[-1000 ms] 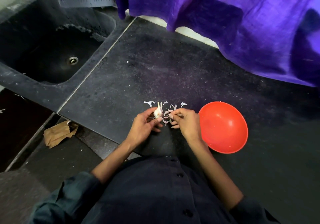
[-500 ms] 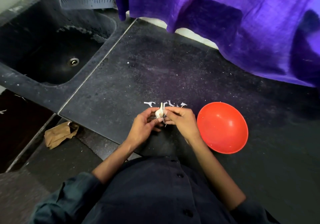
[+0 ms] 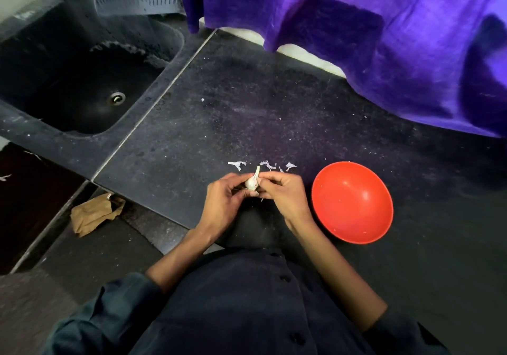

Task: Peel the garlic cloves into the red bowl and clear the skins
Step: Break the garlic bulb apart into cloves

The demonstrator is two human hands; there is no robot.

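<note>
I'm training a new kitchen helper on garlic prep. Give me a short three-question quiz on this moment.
1. True or false: the red bowl already holds peeled cloves.
2. Which hand is nearer the bowl: the left hand or the right hand?
3. Where do the loose skins lie?
A. in the sink
B. on the counter just beyond the hands
C. in the bowl

Key: 1 false; the bowl looks empty. 2 the right hand; both hands hold the garlic. 3 B.
</note>
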